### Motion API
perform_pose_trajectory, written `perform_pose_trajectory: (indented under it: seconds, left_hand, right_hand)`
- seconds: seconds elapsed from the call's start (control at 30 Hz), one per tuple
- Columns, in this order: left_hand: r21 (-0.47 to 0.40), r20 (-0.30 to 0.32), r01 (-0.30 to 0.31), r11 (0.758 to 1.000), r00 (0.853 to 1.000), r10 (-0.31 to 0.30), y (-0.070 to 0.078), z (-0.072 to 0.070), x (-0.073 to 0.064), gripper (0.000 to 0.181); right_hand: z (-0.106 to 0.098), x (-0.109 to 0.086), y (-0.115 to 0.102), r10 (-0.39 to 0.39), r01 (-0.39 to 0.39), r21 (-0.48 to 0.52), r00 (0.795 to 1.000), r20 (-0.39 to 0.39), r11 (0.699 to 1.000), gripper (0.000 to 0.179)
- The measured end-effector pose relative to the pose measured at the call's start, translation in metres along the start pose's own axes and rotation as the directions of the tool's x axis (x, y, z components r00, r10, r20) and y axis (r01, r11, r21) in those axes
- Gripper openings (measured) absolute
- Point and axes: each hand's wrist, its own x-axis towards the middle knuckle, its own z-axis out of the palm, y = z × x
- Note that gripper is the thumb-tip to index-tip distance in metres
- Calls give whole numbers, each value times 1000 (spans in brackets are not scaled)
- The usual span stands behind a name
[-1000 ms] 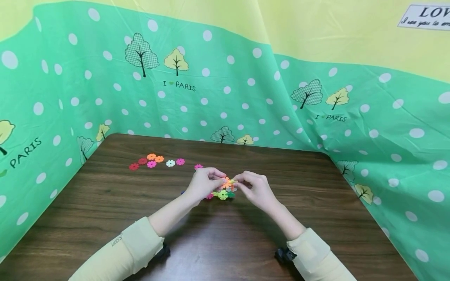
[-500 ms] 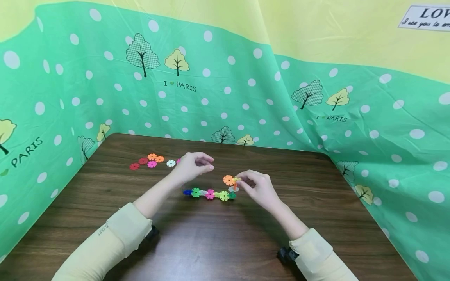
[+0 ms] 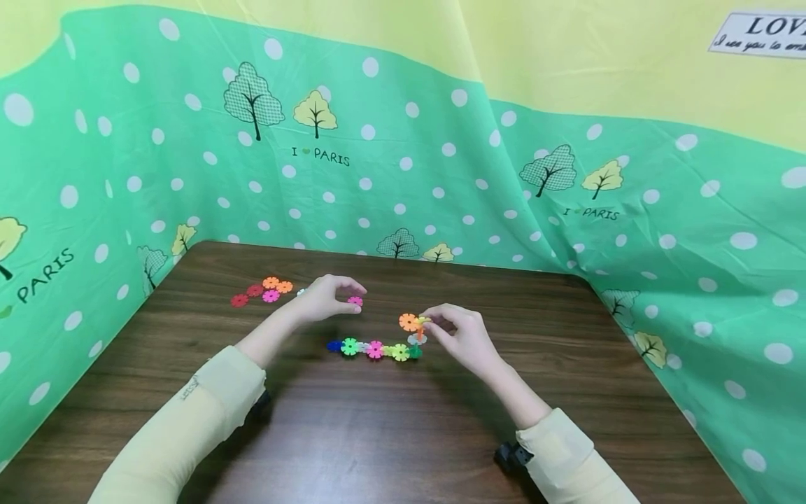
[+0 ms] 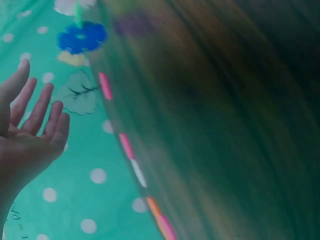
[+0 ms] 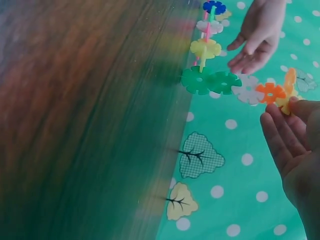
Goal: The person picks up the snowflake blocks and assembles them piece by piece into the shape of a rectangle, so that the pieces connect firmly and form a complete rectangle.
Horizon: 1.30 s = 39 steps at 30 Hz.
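Note:
My right hand (image 3: 464, 337) pinches a yellow snowflake disc (image 5: 286, 104) between thumb and fingers. This disc ends a chain of notched plastic snowflake discs, with an orange disc (image 3: 408, 322) joined beside it. From there the chain drops through a clear disc (image 5: 247, 89) and a dark green disc (image 3: 415, 351). It then runs left along the table past a pink disc (image 3: 375, 349) to a blue disc (image 3: 334, 346). My left hand (image 3: 322, 298) holds nothing, its thumb and fingers apart around a loose pink disc (image 3: 355, 301) on the table.
Loose discs lie at the back left of the dark wooden table (image 3: 352, 434), among them a red disc (image 3: 239, 300), an orange disc (image 3: 271, 283) and another pink disc (image 3: 271, 296). A green dotted cloth (image 3: 403, 189) hangs behind the table and along its sides.
My left hand has let go of the chain's orange disc and moved left and back to the loose pink disc. My right hand stays nearly in place, pinching the chain's end.

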Motion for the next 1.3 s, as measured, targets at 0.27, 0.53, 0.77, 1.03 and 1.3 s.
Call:
perform_pose_trajectory:
  seconds: [0.27, 0.53, 0.77, 1.03, 1.3]
  left_hand:
    - [90, 55, 10, 996, 998, -15, -29, 7, 12, 45]
    - [168, 126, 5, 986, 992, -27, -44, 6, 19, 42]
    - [267, 149, -66, 962, 988, 27, -44, 11, 24, 37]
    - [250, 106, -80, 965, 993, 55, -44, 17, 25, 29]
    - [315, 89, -33, 948, 996, 5, -46, 16, 21, 28]
  right_hand:
    - [2, 2, -2, -6, 6, 5, 1000, -4, 1000, 11]
    - [2, 1, -2, 15, -15, 24, 1000, 11, 1000, 9]
    - [3, 1, -2, 14, -14, 17, 1000, 18, 1000, 11]
    - [3, 0, -2, 22, -22, 7, 1000, 22, 1000, 12]
    - [2, -1, -2, 7, -7, 21, 1000, 26, 1000, 10]
